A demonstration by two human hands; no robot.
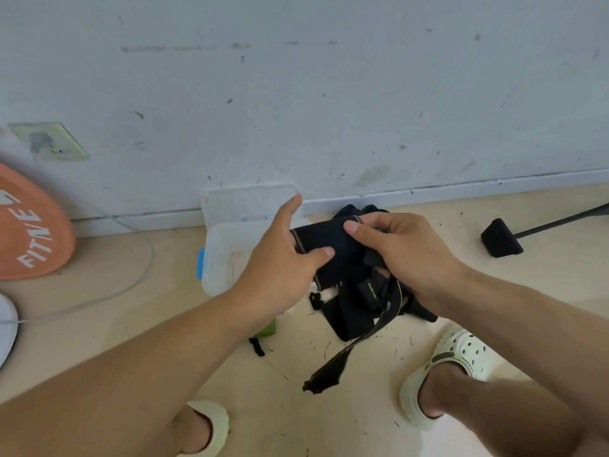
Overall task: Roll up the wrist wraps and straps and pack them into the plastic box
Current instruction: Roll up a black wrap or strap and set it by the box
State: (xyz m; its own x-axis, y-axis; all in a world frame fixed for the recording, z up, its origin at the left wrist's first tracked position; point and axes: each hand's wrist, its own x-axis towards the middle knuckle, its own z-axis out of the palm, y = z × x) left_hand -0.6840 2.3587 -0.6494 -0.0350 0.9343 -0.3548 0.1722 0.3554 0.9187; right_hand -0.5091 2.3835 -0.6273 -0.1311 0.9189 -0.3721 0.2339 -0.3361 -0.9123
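Plastic box point(220, 255) open — contents unclear.

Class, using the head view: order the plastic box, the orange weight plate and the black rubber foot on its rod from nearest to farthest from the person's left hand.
Measured from the left hand:
1. Plastic box: just behind it, against the wall.
2. Black rubber foot: off to the right, beyond the right hand.
3. Orange weight plate: at the far left edge.

A black wrist wrap point(329, 249) is held half-rolled above black straps point(359, 311) heaped beside the open clear plastic box point(220, 258).
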